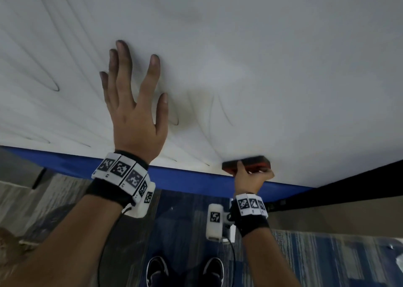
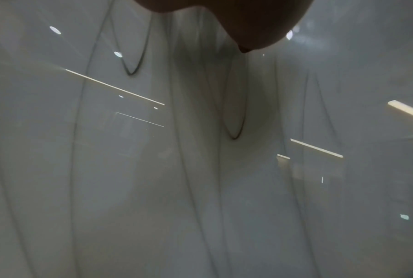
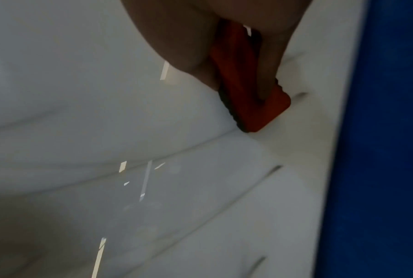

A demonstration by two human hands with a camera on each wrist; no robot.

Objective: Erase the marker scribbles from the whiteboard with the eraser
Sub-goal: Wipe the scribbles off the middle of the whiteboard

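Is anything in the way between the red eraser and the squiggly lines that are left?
Yes: the left hand lies flat on the whiteboard, between the eraser in the right hand and the marker loops farther left.

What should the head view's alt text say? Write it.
A right hand grips a red eraser against the whiteboard near its blue bottom edge, while the left hand presses flat, fingers spread, among faint marker scribbles.

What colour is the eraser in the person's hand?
The eraser is red-orange with a black wiping pad, gripped by the right hand. The right wrist view shows it best.
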